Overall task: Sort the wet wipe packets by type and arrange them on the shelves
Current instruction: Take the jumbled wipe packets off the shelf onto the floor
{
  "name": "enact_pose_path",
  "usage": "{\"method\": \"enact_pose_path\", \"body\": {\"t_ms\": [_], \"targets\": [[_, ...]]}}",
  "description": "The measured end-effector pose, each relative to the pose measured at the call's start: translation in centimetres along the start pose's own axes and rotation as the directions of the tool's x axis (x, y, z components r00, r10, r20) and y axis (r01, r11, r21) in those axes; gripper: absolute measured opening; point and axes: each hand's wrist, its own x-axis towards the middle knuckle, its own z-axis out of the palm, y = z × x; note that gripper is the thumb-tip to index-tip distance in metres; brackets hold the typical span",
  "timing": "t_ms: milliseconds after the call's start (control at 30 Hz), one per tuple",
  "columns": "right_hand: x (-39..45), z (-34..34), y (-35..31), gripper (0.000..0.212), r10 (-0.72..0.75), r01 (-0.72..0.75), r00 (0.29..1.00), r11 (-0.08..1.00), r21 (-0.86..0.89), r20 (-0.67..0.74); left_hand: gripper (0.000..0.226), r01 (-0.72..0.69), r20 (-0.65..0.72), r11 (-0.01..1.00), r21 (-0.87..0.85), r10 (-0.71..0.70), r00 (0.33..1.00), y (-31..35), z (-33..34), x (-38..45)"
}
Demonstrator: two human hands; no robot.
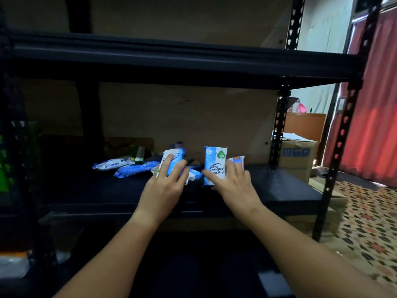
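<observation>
On the middle shelf: a black metal shelf (279, 186) carries all the wet wipe packets in view, gathered toward its centre-left.
Left hand: the left hand (165, 181) lies over a blue and white packet (175, 158), fingers (179, 168) curled round its front, gripping it.
Right hand: the right hand (234, 181) steadies an upright blue packet (214, 164) with a green badge, thumb on its front and fingers laid beside it; a second packet (236, 159) with an orange mark stands just behind, touching those fingers.
Loose pile: a white packet marked "antabax" (111, 164) and a flat blue packet (135, 169) lie on their sides left of the hands, with a green and white packet (139, 154) behind them, all jumbled together.
Done so far: as I judge it, one small upright group has begun at the right hand.
Left to do: most packets look unsorted; the upper shelf (171, 59) shows no packets from this angle.
Beyond the rack: a cardboard box (298, 155) and red curtain (373, 104) stand to the right.
</observation>
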Motion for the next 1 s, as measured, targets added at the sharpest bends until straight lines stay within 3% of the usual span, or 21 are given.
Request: {"method": "enact_pose_path", "body": {"t_ms": [133,233,300,400,633,733,800,867,1000], "targets": [[-4.9,-2.1,-1.2,0.067,0.014,-0.014,1.000,0.999,0.037,0.004,0.040,-0.022,-0.065,0.999,-0.032,0.020,0.998,2.1,-3.2,-3.1],[-9.3,-2.7,-2.5,0.081,0.009,-0.010,1.000,0.998,0.058,0.014,0.043,-0.065,-0.051,0.996,-0.058,0.062,0.997,4.0,-5.0,-6.7],[-12.0,-2.6,-3.4,0.080,0.008,-0.010,1.000,0.997,0.082,0.022,0.042,-0.058,-0.030,0.995,-0.083,0.056,0.998,5.4,-5.9,-9.1],[-16.8,-1.3,-4.8,0.078,0.012,-0.020,0.997,0.993,0.116,0.074,0.040,-0.026,0.030,0.991,-0.130,0.030,0.999,7.8,-6.5,-13.6],[-25.5,2.7,-8.6,0.071,0.051,-0.116,0.927,0.981,0.156,0.371,0.049,0.100,0.291,0.973,-0.208,-0.036,0.956,13.5,-5.4,-22.4],[-29.1,4.5,-10.4,0.085,0.052,-0.142,0.868,0.979,0.147,0.494,0.074,0.195,0.534,0.959,-0.205,-0.057,0.844,15.6,-5.3,-26.1],[-31.0,5.7,-11.3,0.085,0.049,-0.159,0.827,0.976,0.149,0.560,0.079,0.226,0.667,0.957,-0.181,-0.050,0.744,16.6,-4.9,-28.2],[-32.5,6.4,-11.8,0.077,0.049,-0.164,0.805,0.976,0.143,0.591,0.082,0.235,0.750,0.959,-0.162,-0.035,0.661,17.2,-4.9,-29.8],[-35.2,8.0,-12.0,0.075,0.061,-0.201,0.738,0.970,0.133,0.671,0.091,0.284,0.822,0.949,-0.137,-0.051,0.567,18.0,-4.4,-32.4]]}}
